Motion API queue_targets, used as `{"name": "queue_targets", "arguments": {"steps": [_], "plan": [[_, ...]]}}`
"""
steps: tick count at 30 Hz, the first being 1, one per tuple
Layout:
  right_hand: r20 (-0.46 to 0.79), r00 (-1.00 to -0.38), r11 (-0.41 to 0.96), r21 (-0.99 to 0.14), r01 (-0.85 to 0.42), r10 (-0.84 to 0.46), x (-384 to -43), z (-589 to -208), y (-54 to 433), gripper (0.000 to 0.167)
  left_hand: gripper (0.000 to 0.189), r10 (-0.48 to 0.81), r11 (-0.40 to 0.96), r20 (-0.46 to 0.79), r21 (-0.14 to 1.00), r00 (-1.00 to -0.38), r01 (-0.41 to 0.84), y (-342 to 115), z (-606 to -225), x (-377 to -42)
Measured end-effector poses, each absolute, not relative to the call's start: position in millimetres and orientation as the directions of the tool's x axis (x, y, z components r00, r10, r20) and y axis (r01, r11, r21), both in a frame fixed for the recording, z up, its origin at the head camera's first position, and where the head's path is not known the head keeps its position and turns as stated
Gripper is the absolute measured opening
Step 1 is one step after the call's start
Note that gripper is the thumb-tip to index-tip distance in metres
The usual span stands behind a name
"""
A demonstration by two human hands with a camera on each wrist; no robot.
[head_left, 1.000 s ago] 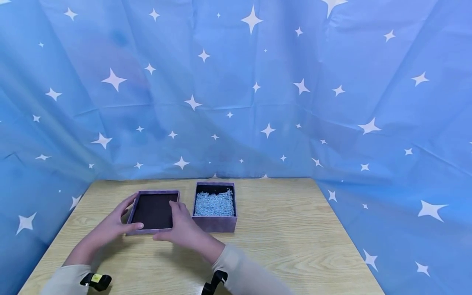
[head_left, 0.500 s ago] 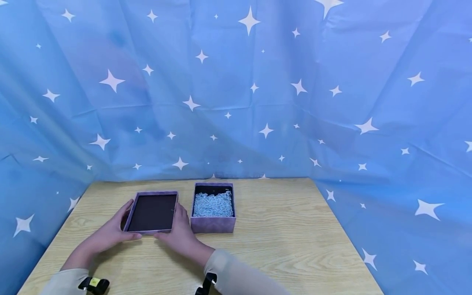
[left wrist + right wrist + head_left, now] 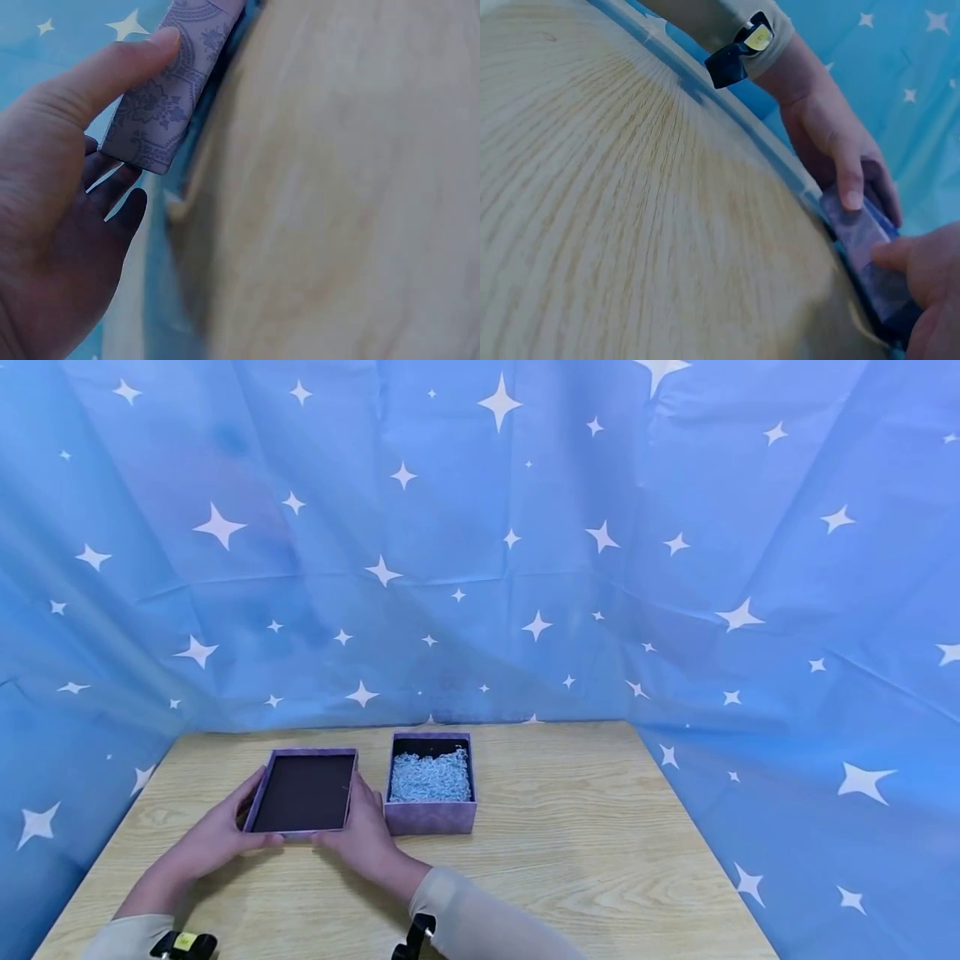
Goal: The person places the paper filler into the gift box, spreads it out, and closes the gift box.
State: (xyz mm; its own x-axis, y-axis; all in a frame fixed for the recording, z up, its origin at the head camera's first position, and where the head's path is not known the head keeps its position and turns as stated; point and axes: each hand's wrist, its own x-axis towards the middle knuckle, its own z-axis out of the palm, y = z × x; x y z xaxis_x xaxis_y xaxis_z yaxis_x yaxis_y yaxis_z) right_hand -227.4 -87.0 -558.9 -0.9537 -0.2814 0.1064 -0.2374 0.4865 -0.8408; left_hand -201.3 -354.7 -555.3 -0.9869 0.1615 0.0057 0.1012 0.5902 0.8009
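A shallow purple box lid (image 3: 303,795) lies with its black inside facing up, on the left part of the table. My left hand (image 3: 212,845) grips its left side, thumb against the front wall. In the left wrist view that thumb presses the patterned purple lid side (image 3: 157,105), and some fingers are partly hidden behind it. On the lid's right side my right hand (image 3: 367,837) holds on, its thumb (image 3: 891,255) also on the front wall. Right of that hand stands a purple box (image 3: 431,818) with light blue shredded paper (image 3: 430,778) inside.
Both boxes' parts are on a light wooden table (image 3: 570,843). A blue curtain with white stars (image 3: 480,543) hangs behind the table and along its sides. Black wrist devices (image 3: 183,945) sit at both sleeves.
My right fingers have moved from over the lid's inside to its right side. The left thumb has shifted from the inner corner to the front wall. The purple box stays put.
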Motion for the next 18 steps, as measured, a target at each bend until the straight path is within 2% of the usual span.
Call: {"name": "queue_targets", "arguments": {"steps": [7,18], "plan": [[0.139,-0.953,0.465,-0.848,-0.254,-0.268,-223,-542,-89,0.114,0.130,0.161,0.584,0.009,0.805,-0.987,0.103,-356,-532,-199],[0.192,-0.941,0.401,-0.867,-0.295,-0.278,-217,-518,-83,0.112,0.128,0.149,0.602,0.082,0.783,-0.985,0.156,-351,-506,-193]]}}
